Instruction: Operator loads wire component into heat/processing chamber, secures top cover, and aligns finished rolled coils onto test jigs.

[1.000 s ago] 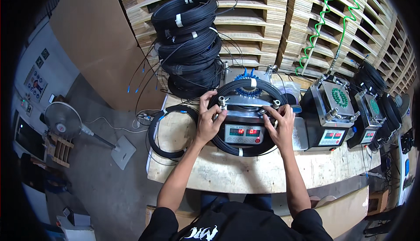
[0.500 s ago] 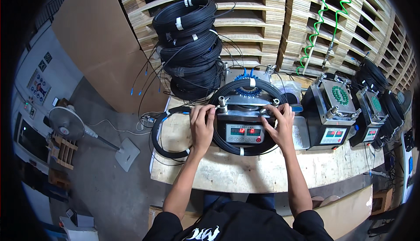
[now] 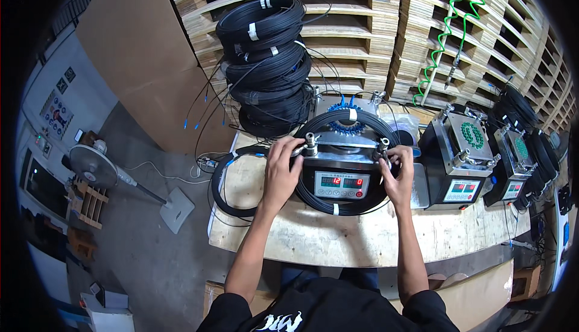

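In front of me stands a black benchtop machine [image 3: 307, 177] with a metal top and a lit red display panel. My left hand [image 3: 281, 172] is closed at its left front post [image 3: 310, 145], thumb and fingers round the small clamp lever there. At the right front post [image 3: 384, 145], my right hand [image 3: 399, 178] pinches the other clamp lever, partly hidden by the fingers. A coil of black cable [image 3: 338, 209] is looped over the machine, running behind the posts and below the panel. Blue connectors [image 3: 348, 128] ring the round fixture on top.
A tall stack of black cable coils [image 3: 265, 72] rises behind left. One loose coil [image 3: 218, 196] lies left on the wooden table [image 3: 289, 238]. Two similar machines [image 3: 461, 151] [image 3: 512, 157] stand at right. Wooden pallets [image 3: 338, 24] back the table; a fan [image 3: 93, 166] stands at left.
My right hand has shifted right, from the inner side of the right front post to its outer side. My left hand stays at the left post. The whole view has shifted slightly.
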